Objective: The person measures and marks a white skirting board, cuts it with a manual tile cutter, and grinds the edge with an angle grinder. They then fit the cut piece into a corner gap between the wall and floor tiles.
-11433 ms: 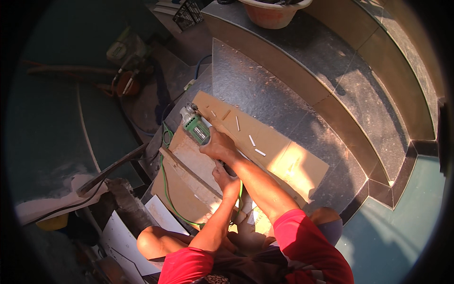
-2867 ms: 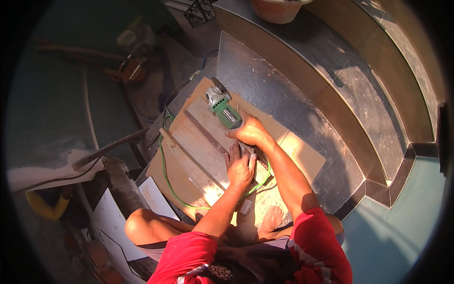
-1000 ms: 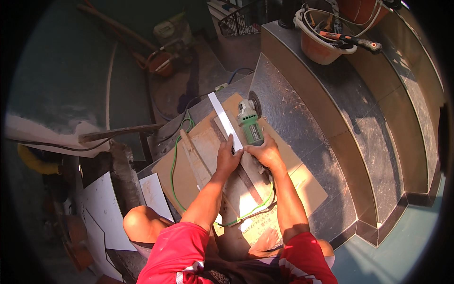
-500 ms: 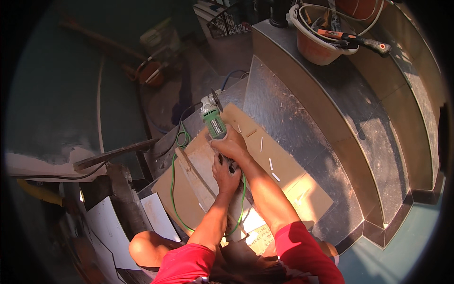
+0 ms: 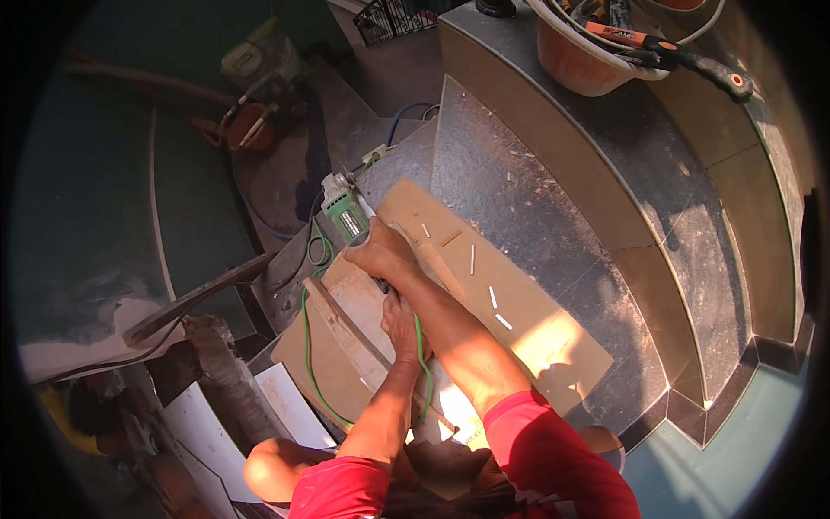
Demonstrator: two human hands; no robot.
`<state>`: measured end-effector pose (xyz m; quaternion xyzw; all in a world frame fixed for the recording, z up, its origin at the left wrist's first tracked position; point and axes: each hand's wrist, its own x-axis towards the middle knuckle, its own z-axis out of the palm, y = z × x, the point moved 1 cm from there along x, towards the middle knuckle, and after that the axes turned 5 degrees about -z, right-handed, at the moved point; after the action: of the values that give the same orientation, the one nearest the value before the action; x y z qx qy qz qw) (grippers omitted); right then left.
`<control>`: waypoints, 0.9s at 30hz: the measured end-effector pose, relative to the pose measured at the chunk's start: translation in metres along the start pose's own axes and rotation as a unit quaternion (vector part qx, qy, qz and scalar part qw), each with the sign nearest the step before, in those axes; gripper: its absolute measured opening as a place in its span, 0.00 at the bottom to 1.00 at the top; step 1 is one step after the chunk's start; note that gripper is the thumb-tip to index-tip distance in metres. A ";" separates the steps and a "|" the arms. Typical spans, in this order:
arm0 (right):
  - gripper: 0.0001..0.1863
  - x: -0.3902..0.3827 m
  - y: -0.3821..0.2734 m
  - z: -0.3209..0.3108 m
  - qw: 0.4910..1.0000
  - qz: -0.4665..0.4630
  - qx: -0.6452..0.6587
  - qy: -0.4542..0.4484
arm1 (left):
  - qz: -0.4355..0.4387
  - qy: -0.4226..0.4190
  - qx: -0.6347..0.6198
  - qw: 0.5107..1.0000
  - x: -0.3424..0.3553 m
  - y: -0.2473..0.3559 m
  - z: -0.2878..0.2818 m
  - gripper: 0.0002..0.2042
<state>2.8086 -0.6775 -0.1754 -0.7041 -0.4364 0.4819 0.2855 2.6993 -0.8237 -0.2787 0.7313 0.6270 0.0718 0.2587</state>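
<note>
Angle grinder (image 5: 344, 213), green-bodied, lies at the far left edge of the tan board (image 5: 519, 320), its disc end reaching out over the dark step (image 5: 553, 199). In the head view the right hand (image 5: 380, 253) is wrapped tight round the grinder's rear grip. The left hand (image 5: 399, 318) lies flat, fingers spread, pressing on the pale tile strip (image 5: 341, 324) that runs across the board. A green cord (image 5: 305, 346) loops from the tool back past the left forearm.

Half a second ago the grinder sat at much the same spot, a little further up the frame; a second ago it was over to the right, alongside a long pale strip held more upright. So the tool has swung left and come out to the end of the piece, and the left hand has slid nearer the body. My reading is that a cutting pass along the strip has reached its far end.

Short white offcuts (image 5: 493, 298) lie scattered on the board. Up the steps stands an orange bucket (image 5: 588, 60) holding tools.
</note>
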 end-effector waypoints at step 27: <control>0.39 -0.001 0.002 0.002 1.000 -0.001 -0.024 0.006 | 0.044 0.024 0.013 0.999 0.001 -0.006 0.002 0.40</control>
<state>2.8075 -0.6797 -0.1771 -0.7133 -0.4467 0.4668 0.2717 2.6951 -0.8228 -0.2837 0.7593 0.6013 0.0923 0.2310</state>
